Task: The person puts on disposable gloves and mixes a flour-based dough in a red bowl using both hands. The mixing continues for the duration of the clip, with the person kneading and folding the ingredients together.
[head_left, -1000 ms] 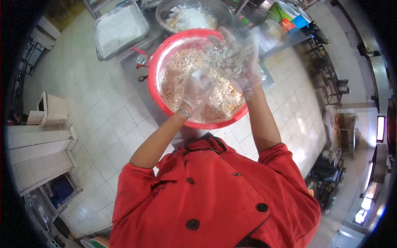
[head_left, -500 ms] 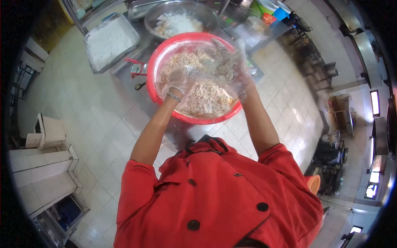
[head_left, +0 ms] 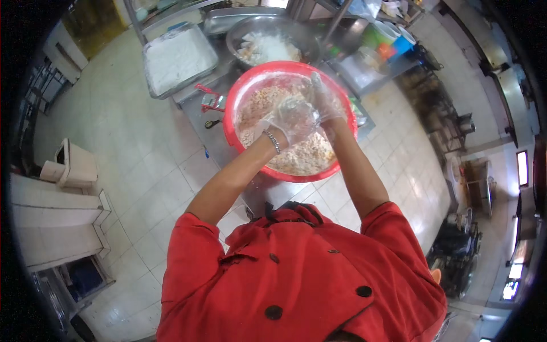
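Both my hands wear clear plastic gloves and meet above a red basin [head_left: 232, 128]. My left hand [head_left: 292, 118], with a beaded bracelet at the wrist, has its fingers curled in; glare on the plastic hides what they hold, if anything. Against it leans my right hand [head_left: 326, 101], its fingers stretched out toward the far rim. Pale, crumbly, floury mixture [head_left: 302, 157] with small lumps fills the basin below them.
Behind the basin stands a steel bowl [head_left: 236, 43] of pale pieces under white powder. A tray of white powder [head_left: 178, 60] lies at the far left. Scissors [head_left: 213, 123] and a red-handled tool [head_left: 212, 101] rest left of the basin. Clear containers [head_left: 364, 65] stand right.
My hands, apart and blurred over the basin before, have come together. The left one moved right and its fingers curled. The whole view has shifted slightly, placing the basin lower and further right.
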The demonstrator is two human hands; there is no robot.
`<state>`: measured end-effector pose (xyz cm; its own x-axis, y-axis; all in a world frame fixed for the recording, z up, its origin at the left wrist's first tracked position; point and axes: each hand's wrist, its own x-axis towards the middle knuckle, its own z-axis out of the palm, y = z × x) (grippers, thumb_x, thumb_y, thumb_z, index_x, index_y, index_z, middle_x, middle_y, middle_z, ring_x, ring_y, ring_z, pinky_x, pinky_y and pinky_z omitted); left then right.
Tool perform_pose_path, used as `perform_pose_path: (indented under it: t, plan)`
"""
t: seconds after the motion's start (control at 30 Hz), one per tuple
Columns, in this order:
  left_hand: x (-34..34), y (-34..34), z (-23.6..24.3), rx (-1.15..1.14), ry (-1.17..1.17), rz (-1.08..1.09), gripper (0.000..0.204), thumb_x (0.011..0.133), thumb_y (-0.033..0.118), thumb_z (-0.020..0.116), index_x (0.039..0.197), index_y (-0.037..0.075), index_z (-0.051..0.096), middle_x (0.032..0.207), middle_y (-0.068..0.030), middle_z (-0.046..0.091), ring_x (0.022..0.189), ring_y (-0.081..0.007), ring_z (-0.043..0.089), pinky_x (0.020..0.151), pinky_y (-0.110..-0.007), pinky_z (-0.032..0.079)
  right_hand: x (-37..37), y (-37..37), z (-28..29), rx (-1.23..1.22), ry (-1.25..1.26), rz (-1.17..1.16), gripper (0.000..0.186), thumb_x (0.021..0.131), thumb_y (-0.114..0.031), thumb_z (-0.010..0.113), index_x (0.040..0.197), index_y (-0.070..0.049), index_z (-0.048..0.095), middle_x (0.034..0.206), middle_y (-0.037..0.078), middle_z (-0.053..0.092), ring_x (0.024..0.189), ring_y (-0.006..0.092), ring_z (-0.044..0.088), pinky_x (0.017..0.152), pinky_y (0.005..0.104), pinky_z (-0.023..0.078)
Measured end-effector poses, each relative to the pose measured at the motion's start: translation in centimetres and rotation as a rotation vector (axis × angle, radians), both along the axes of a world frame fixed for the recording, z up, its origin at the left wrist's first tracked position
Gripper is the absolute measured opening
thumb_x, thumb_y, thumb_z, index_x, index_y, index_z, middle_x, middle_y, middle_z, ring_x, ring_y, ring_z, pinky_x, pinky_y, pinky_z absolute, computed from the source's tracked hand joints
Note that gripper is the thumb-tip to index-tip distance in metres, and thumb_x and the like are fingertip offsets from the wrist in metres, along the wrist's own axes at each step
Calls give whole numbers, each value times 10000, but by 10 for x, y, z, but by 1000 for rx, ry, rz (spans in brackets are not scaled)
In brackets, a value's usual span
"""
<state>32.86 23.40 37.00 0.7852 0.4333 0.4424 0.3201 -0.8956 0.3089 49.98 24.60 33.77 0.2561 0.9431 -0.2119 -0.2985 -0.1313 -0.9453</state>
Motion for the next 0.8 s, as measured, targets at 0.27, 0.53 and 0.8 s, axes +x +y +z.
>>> perform_pose_path:
  t: [0.27, 0.53, 0.8]
  plan:
    - [-7, 24, -16, -166, -33, 110, 268, 746, 333, 589, 833, 118, 721, 836, -157, 688, 774, -334, 666, 719, -466, 519, -42, -20, 1, 149, 281, -24, 355, 955, -368, 575, 1169, -85, 576, 1071, 53, 634, 962, 188, 617, 813, 351, 544]
    - [12, 51, 6, 2, 42, 309, 272, 795, 308, 585, 901, 88, 705, 867, -171, 688, 801, -349, 664, 733, -480, 514, -43, 1, -49, 311, -234, -197, 365, 963, -295, 527, 1242, -59, 543, 1084, 80, 624, 971, 239, 605, 794, 369, 524]
    - [41, 67, -9, -138, 303, 292, 365, 850, 288, 577, 1121, 49, 624, 1051, -195, 648, 979, -355, 621, 892, -460, 475, -25, -76, 39, 78, -395, 105, 378, 931, -263, 566, 1154, 42, 591, 1076, 159, 644, 996, 238, 595, 882, 341, 451]
